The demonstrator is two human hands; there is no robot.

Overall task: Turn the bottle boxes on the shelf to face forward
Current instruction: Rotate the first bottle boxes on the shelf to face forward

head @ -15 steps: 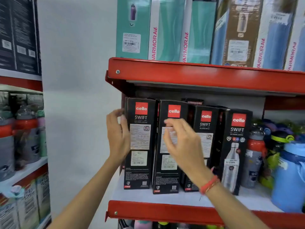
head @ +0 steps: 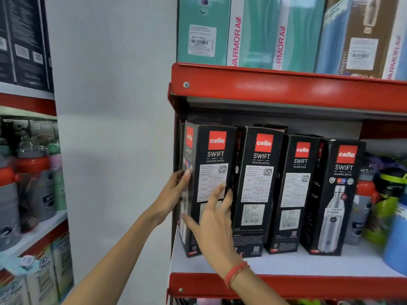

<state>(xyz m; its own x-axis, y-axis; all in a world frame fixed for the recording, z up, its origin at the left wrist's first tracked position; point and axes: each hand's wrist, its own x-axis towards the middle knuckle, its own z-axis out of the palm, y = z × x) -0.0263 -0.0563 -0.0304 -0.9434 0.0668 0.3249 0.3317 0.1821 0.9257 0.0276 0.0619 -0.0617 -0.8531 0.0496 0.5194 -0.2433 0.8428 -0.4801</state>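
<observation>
Your left hand clamps the leftmost box by its 9 o'clock edge on the shelf, while your right hand lies spread and flat on its label face, gripping nothing (ready, I judge, to swivel the bottle picture forward).

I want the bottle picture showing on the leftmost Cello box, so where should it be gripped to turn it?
Probably by its two tall narrow sides, around mid-height, coming from the front. The leftmost Cello box stands upright at the shelf's open left end. The left hand already presses its outer side; the right hand spreads over the label face, beside the second box, where little gap shows.
</observation>
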